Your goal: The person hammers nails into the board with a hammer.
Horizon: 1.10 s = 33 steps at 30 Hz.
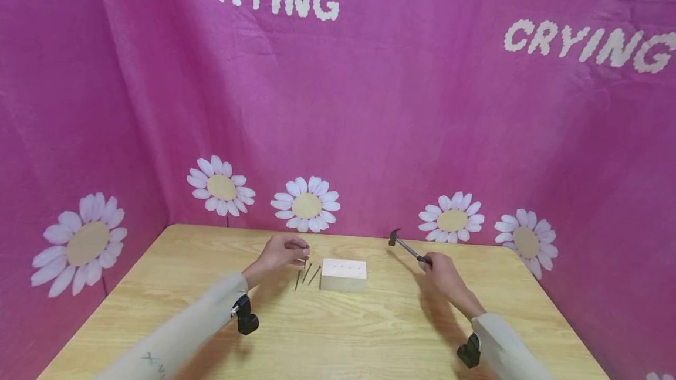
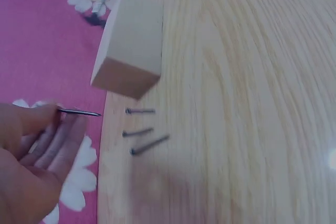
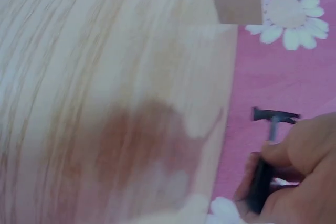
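Note:
Between thumb and fingers my left hand [image 1: 280, 253] pinches a nail [image 2: 79, 112], its point directed away from the fingertips. Three more nails [image 1: 307, 274] lie on the table just below that hand, left of a pale wooden block [image 1: 343, 282]. Along the block's top face runs a row of several small marks. To the right of the block, my right hand [image 1: 445, 277] grips a claw hammer [image 1: 409, 248] by its black handle. The hammer's dark head [image 3: 274, 114] is raised above the table, away from the block.
The light wooden table [image 1: 338, 333] ends at a pink cloth backdrop [image 1: 369, 133] with daisies and lettering. The cloth also hangs along the left and right sides. Each wrist carries a small black camera [image 1: 246, 315].

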{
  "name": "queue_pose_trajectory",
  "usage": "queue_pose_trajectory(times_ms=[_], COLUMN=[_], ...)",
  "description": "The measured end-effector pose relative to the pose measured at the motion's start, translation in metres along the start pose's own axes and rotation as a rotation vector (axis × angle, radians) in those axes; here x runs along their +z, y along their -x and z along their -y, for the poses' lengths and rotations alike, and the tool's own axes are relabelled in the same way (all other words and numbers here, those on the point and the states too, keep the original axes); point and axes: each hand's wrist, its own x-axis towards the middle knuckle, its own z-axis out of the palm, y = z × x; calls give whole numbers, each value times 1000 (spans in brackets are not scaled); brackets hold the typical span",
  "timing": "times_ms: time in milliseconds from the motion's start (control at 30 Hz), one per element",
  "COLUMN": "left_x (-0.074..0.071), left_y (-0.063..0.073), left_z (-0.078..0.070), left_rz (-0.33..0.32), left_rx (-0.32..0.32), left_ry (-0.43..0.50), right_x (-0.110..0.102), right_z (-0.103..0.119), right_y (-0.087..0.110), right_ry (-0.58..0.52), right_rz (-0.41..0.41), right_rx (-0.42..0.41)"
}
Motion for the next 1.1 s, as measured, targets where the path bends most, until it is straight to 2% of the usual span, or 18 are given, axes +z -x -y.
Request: queue_pose_trajectory(times_ms=[133,233,500,700,900,1100], left_x=[12,21,37,43,47,46], left_y=[-9,-13,-11,-11,-9,-7], left_z=[2,3,1,4,7,8], left_rz=[-6,18,21,21,-15,-28], left_rx=[83,118,120,153,157,207], left_ry=[79,108,87,91,57,20], right_x=[-8,-14,-16,-13,-10,-7], right_z=[13,27,53,59,64,67], right_y=[2,7,12,12,13,13], right_ry=[-52,-82,-168,-197,-218,-206], right_rz=[-68,-57,-2,10,-1,-4], right_rx=[-70,-92,-112,-119,-129,-153])
